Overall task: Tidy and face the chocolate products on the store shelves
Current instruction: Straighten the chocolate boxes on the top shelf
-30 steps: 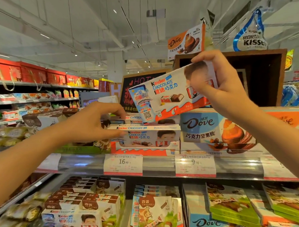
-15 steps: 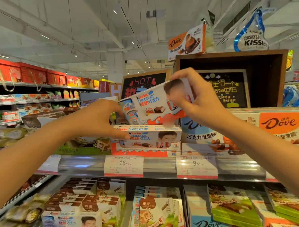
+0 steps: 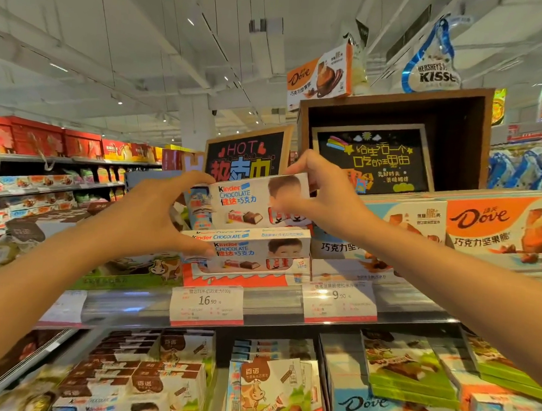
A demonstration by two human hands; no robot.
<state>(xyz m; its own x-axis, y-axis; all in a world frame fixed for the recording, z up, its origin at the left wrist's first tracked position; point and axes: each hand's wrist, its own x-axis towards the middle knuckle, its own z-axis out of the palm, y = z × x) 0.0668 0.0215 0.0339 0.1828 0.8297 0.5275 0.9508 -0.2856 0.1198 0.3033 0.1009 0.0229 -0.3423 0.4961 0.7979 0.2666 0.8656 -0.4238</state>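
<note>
Facing step: white rectangular cardboard Kinder box pinched by right hand, steadied by left hand. Next: lowering squarely onto stacked Kinder boxes directly beneath the grip.

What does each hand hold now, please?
Left hand: holding the left end of the upper Kinder box.
Right hand: closed on the same box's right end.

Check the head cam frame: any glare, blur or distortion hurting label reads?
Head view: glare streaks the clear shelf-edge strip and washes the 9.90 price tag; wide-angle bends the ceiling lines; right hand slightly motion-smeared over the held Kinder box, whose logo reads fine; lower-shelf Dove boxes are soft.
</note>
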